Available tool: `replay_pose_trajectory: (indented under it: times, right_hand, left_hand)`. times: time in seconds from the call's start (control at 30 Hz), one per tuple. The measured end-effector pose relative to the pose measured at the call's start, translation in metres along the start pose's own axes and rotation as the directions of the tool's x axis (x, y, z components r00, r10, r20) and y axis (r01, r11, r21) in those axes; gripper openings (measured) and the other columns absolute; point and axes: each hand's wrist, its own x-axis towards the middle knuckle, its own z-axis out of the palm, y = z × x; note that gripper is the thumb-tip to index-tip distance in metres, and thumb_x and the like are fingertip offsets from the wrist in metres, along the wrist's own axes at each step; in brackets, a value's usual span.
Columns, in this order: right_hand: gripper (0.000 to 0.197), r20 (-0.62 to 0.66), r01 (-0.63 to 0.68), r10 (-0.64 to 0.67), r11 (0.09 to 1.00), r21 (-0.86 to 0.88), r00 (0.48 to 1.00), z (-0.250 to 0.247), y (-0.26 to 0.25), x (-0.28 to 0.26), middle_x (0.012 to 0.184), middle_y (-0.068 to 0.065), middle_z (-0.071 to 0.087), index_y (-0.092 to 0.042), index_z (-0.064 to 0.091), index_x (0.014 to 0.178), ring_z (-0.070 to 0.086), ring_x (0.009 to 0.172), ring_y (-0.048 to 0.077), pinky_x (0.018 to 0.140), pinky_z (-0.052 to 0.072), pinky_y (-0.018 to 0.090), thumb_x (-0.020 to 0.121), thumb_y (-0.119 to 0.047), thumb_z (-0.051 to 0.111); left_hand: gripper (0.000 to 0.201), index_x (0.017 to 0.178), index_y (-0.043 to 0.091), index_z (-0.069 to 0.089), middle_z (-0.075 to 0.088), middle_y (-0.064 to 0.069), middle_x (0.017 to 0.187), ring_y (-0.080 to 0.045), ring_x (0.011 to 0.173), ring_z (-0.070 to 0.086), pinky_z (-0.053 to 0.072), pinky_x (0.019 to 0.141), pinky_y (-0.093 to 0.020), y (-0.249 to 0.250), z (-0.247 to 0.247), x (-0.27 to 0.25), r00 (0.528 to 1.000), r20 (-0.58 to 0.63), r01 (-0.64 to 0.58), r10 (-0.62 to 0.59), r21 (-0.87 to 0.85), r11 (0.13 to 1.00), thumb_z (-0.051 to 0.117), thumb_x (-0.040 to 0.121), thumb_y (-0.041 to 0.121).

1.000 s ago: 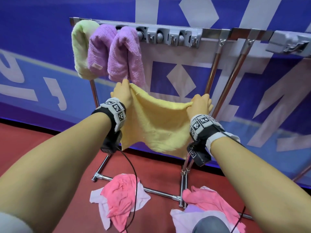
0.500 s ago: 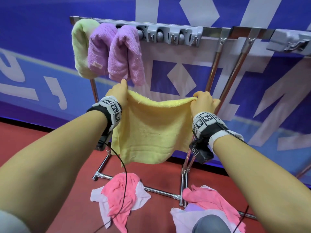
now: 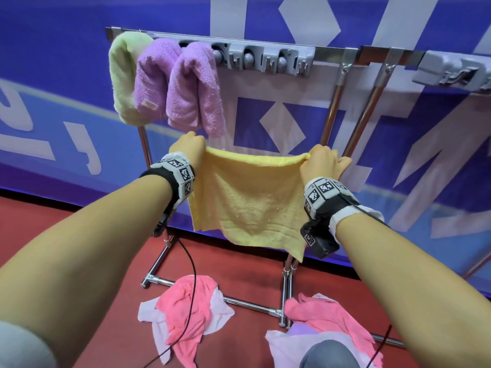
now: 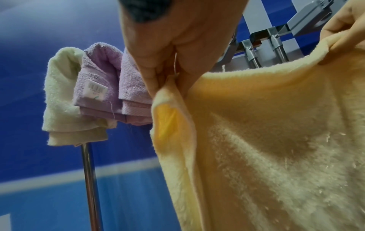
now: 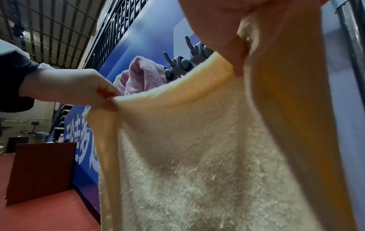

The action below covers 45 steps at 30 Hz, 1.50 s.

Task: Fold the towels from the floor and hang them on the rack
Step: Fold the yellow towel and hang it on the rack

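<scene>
Now pinching yellow towel (image 3: pixel 247 200) taut by its top corners, left hand (image 3: pixel 187 147) and right hand (image 3: pixel 320 162), before rack (image 3: pixel 342 55).

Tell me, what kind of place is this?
Probably a big sports hall or arena: the floor is red like a court, a long blue banner with large white lettering lines the side, and railings run high above it.
</scene>
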Motion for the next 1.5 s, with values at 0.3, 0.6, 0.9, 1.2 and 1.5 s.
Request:
replay_pose_trajectory:
  times: [0.3, 0.6, 0.9, 1.2, 1.5]
  right_hand:
    - [0.019, 0.017, 0.051, -0.051, 0.999, 0.018, 0.999, 0.003, 0.000, -0.001, 0.092, 0.006, 0.060, -0.015, 0.056, 0.091, 0.052, 0.090, 0.027, 0.091, 0.026, 0.041, 0.088, -0.006, 0.040]
    - [0.031, 0.126, 0.043, -0.034, 0.997, -0.066, 0.991, 0.006, 0.003, -0.004, 0.116, 0.013, 0.050, -0.012, 0.061, 0.110, 0.047, 0.110, 0.032, 0.097, 0.027, 0.041, 0.088, -0.001, 0.043]
    - [0.026, 0.154, 0.008, -0.003, 1.000, -0.030, 0.988, 0.004, 0.002, -0.006, 0.121, 0.016, 0.047, -0.004, 0.056, 0.111, 0.044, 0.114, 0.034, 0.098, 0.031, 0.040, 0.088, 0.000, 0.044]
    - [0.034, 0.028, 0.068, -0.073, 0.982, 0.174, 0.997, -0.003, 0.010, -0.008, 0.115, 0.012, 0.048, -0.011, 0.057, 0.107, 0.042, 0.107, 0.030, 0.098, 0.024, 0.036, 0.088, 0.005, 0.035]
    - [0.035, -0.026, 0.265, -0.317, 0.742, 0.616, 0.948, 0.000, -0.016, -0.016, 0.099, -0.001, 0.060, -0.016, 0.068, 0.095, 0.044, 0.104, 0.032, 0.088, 0.029, 0.026, 0.087, 0.004, 0.041]
  left_hand:
    - [0.026, 0.113, -0.008, 0.047, 0.042, -0.024, 0.118, -0.038, 0.112, 0.040, 0.039, 0.092, -0.046, 0.001, 0.012, 0.009, 0.999, -0.016, -0.040, 0.040, 0.010, 0.999, 0.041, 0.087, -0.007]
    - [0.035, 0.118, -0.005, 0.046, 0.041, -0.021, 0.124, -0.035, 0.118, 0.037, 0.032, 0.095, -0.040, 0.005, 0.021, 0.004, 0.999, -0.002, 0.046, -0.046, 0.031, 0.998, 0.052, 0.085, 0.005]
    - [0.012, 0.089, -0.001, 0.055, 0.056, -0.020, 0.098, -0.034, 0.086, 0.051, 0.038, 0.069, -0.036, 0.003, 0.007, -0.004, 0.986, 0.041, 0.164, -0.163, -0.034, 0.986, 0.043, 0.088, -0.003]
    - [0.025, 0.109, 0.003, 0.061, 0.054, -0.013, 0.116, -0.032, 0.108, 0.052, 0.036, 0.078, -0.034, -0.001, 0.009, 0.002, 0.994, -0.105, 0.024, -0.006, 0.168, 0.985, 0.043, 0.092, 0.004]
    - [0.027, 0.090, -0.002, 0.072, 0.063, -0.020, 0.103, -0.034, 0.094, 0.062, 0.044, 0.083, -0.032, 0.030, -0.003, 0.009, 0.878, -0.321, -0.447, 0.355, -0.285, 0.848, 0.050, 0.077, -0.012]
